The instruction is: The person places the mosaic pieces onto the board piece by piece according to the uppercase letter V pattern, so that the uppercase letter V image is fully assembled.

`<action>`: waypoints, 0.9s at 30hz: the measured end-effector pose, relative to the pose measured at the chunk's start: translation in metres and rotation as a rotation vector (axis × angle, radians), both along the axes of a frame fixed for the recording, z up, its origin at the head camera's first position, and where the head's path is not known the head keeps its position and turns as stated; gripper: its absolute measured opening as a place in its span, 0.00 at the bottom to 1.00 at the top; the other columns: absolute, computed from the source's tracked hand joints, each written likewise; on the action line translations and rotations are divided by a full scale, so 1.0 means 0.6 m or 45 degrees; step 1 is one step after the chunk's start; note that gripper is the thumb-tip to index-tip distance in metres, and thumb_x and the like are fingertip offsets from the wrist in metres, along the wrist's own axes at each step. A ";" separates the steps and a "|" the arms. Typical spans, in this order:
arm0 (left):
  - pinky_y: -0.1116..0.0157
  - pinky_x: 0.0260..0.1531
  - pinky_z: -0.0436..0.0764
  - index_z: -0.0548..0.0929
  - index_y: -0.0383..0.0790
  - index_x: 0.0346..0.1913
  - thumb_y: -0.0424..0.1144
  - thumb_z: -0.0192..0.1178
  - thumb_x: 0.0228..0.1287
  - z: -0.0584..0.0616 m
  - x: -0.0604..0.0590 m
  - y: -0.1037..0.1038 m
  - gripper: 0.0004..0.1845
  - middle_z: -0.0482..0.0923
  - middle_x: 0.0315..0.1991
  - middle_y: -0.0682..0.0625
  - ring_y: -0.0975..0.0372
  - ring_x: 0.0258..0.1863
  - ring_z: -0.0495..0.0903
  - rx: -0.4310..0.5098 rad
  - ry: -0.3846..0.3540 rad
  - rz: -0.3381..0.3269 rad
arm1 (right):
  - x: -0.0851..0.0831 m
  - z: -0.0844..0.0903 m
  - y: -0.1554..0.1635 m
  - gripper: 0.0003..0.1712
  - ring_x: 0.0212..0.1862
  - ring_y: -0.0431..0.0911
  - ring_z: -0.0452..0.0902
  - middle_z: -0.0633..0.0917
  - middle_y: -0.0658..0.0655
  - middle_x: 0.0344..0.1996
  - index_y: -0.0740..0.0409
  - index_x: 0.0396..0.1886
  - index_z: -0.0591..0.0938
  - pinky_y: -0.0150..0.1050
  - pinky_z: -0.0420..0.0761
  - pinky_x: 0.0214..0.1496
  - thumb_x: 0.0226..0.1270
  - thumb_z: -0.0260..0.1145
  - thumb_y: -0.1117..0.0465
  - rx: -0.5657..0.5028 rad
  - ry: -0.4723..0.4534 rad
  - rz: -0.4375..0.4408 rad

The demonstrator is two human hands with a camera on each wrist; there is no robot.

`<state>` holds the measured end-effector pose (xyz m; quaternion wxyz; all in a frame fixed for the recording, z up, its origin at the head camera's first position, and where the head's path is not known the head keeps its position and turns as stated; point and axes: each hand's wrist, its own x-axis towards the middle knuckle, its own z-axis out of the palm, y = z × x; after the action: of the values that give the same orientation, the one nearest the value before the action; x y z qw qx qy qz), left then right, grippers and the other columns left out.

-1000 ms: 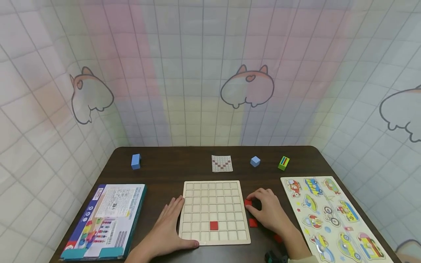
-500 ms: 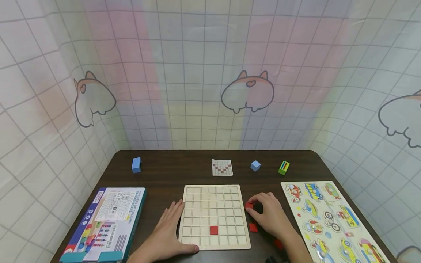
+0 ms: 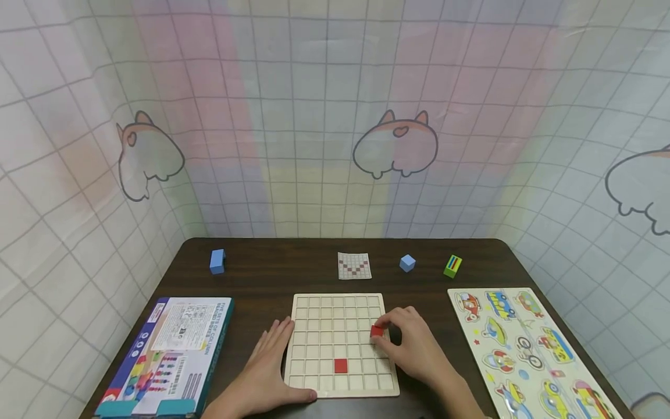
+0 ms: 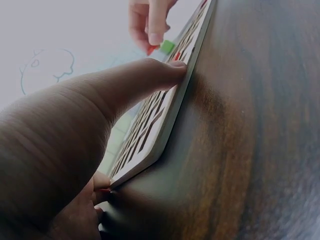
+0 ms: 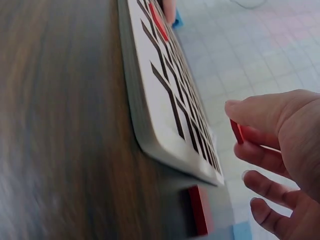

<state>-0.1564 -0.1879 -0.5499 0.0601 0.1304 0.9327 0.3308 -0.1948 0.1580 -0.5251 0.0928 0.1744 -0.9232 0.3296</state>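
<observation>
A small red square tile [image 3: 377,331] is pinched by the right hand [image 3: 413,349] over the pale wooden grid board [image 3: 314,326]; the left hand [image 3: 267,366] is laid flat, fingers straight, against the board's left edge. A loose red tile [image 5: 199,210] on the bench is shown only by the right wrist view.

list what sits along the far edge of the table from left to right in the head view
blue block → small pattern card → light blue cube → green striped block

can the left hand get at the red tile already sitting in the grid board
Probably yes: the left hand rests flat against the board's left edge, and the placed red tile lies a few cells over with only bare cells between.
</observation>
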 end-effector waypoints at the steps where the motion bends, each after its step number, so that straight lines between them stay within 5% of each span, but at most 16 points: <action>1: 0.31 0.88 0.48 0.53 0.39 0.91 0.80 0.83 0.37 0.000 0.000 0.000 0.84 0.52 0.92 0.41 0.41 0.93 0.45 -0.001 -0.003 0.001 | 0.001 0.001 -0.004 0.14 0.50 0.44 0.78 0.87 0.32 0.41 0.34 0.44 0.90 0.42 0.81 0.57 0.65 0.86 0.55 -0.004 0.009 0.016; 27: 0.32 0.88 0.47 0.54 0.39 0.91 0.82 0.81 0.37 0.006 -0.001 0.003 0.84 0.51 0.92 0.42 0.41 0.93 0.44 -0.032 -0.016 0.006 | 0.023 0.006 -0.114 0.09 0.48 0.43 0.77 0.89 0.37 0.41 0.40 0.43 0.90 0.38 0.81 0.53 0.67 0.83 0.53 0.030 0.018 0.226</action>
<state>-0.1571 -0.1863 -0.5463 0.0669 0.1255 0.9366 0.3202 -0.1810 0.0896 -0.5215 0.0678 0.2588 -0.9073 0.3244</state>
